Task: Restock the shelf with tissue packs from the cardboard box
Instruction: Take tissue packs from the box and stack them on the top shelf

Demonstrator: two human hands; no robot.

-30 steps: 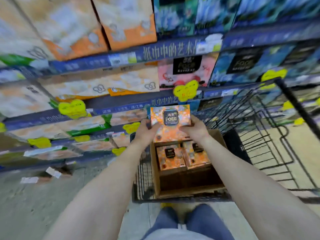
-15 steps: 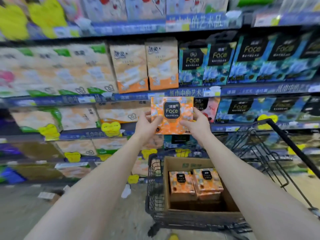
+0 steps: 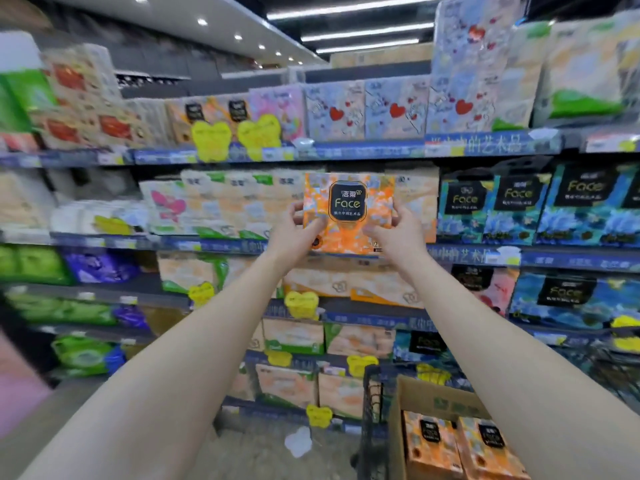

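Up at shelf height, my left hand (image 3: pixel 294 230) and right hand (image 3: pixel 394 233) clamp the orange Face tissue pack (image 3: pixel 348 211) by its sides (label outward, ready to slot); more wait in the cardboard box (image 3: pixel 446 403).

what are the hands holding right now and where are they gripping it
Both hands hold one orange Face tissue pack upright: the left hand grips its lower left edge, the right hand its lower right edge.

Two bare, sleeveless forearms (image 3: pixel 194 368)

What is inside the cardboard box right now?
Two orange tissue packs stand side by side in the cardboard box. The right forearm and frame edge hide the rest.
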